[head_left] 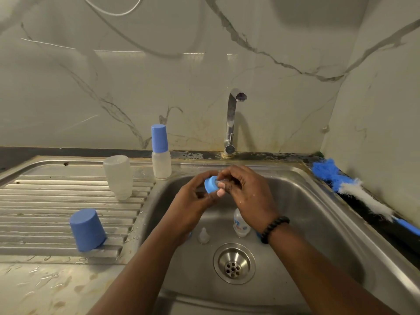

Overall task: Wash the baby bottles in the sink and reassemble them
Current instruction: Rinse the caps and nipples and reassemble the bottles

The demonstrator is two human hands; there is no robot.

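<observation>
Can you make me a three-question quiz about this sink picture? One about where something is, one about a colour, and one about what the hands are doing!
1. Where does the loose blue cap stand?
A. In the basin
B. On the ribbed draining board
C. On the tap

2. What colour is the ring in the hands?
A. Blue
B. Red
C. Green

3. What is the tap doing?
A. Running hard
B. Dripping into a cup
C. No water shows coming out

Answers:
1. B, the cap stands upside down on the draining board, left of the sink.
2. A, the ring matches the blue top of the assembled bottle.
3. C, no stream shows under the spout; the left hand and right hand both have a grip on the ring above the basin.
</observation>
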